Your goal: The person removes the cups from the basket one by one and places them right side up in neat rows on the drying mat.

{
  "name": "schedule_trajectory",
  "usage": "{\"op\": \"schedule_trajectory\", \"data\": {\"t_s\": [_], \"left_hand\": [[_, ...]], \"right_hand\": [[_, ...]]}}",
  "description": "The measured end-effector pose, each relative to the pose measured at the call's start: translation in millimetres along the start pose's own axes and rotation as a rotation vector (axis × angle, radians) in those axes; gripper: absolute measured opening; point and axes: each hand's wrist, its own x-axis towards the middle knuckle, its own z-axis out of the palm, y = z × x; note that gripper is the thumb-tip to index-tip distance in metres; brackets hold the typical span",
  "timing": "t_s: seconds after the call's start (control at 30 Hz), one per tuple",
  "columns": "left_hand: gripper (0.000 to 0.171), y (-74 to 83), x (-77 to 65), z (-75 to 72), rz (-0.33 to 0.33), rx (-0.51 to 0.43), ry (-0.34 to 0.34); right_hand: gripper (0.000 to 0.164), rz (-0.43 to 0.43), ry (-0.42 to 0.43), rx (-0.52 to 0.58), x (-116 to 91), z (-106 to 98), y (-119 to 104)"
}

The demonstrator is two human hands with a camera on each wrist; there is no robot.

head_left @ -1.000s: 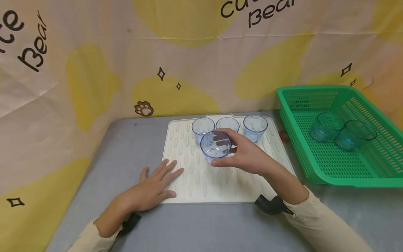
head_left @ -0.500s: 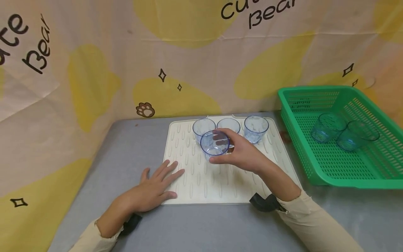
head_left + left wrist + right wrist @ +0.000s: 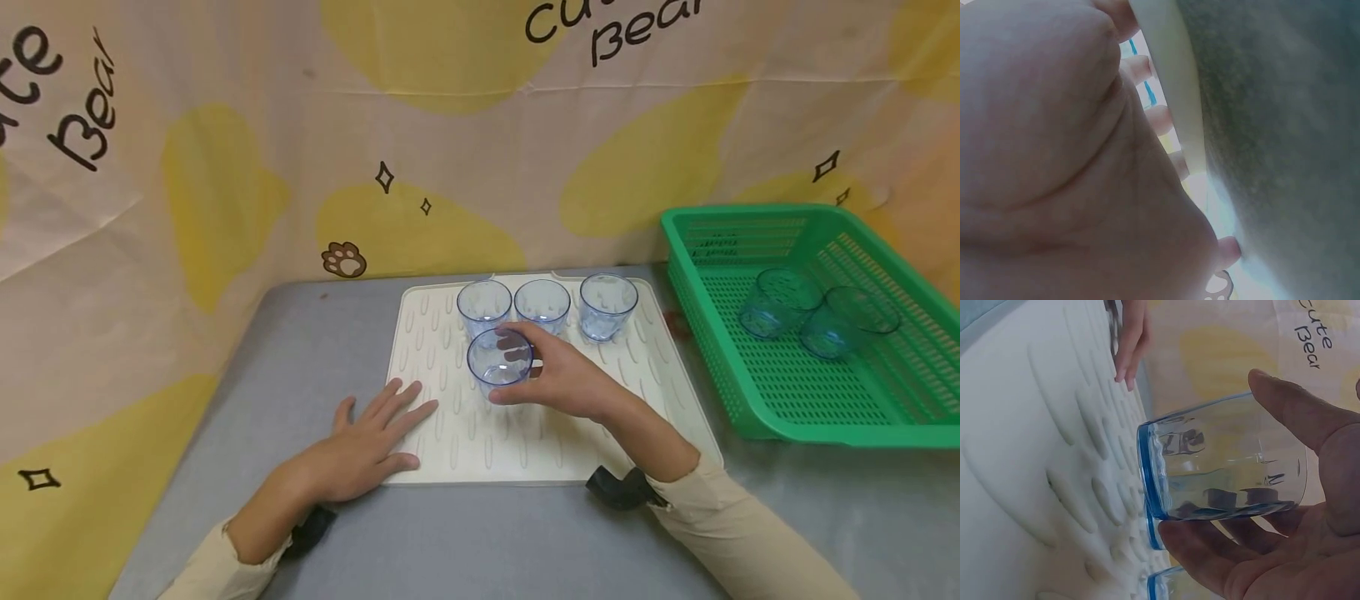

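Note:
My right hand [image 3: 558, 379] grips a clear, bluish drinking glass [image 3: 495, 358] from its right side, thumb in front and fingers behind. In the right wrist view this glass [image 3: 1222, 465] has its thick blue base close over the ribbed mat. The white mat [image 3: 450, 458] lies on the table, and three matching glasses stand along its back: a left glass [image 3: 480, 300], a middle glass [image 3: 542, 300] and a right glass [image 3: 606, 304]. The held glass overlaps the left one in the head view. My left hand [image 3: 356, 454] rests with fingers spread on the mat's left front edge.
A green plastic basket [image 3: 862, 435] stands right of the mat. Inside it are two more glasses, an upright-looking one [image 3: 776, 304] and a tilted one [image 3: 843, 325]. A printed cloth [image 3: 450, 133] hangs behind the grey table [image 3: 480, 542].
My right hand has brought the glass slightly left and nearer to me, lower over the mat, uncovering more of the middle glass. The left hand has stayed in place.

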Motion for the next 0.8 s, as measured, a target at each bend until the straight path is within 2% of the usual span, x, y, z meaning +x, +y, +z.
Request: {"op": "schedule_trajectory", "data": {"t_s": [0.43,0.8], "left_hand": [[0.067,-1.3,-0.9,2.7,0.012,0.017,0.018],[0.067,-0.3,-0.5,1.2,0.008,0.008,0.008]], "right_hand": [[0.079,0.017,-0.011,-0.053,-1.6,0.9,3.6],[0.079,0.016,-0.016,-0.040,0.0,1.2,6.9]]}}
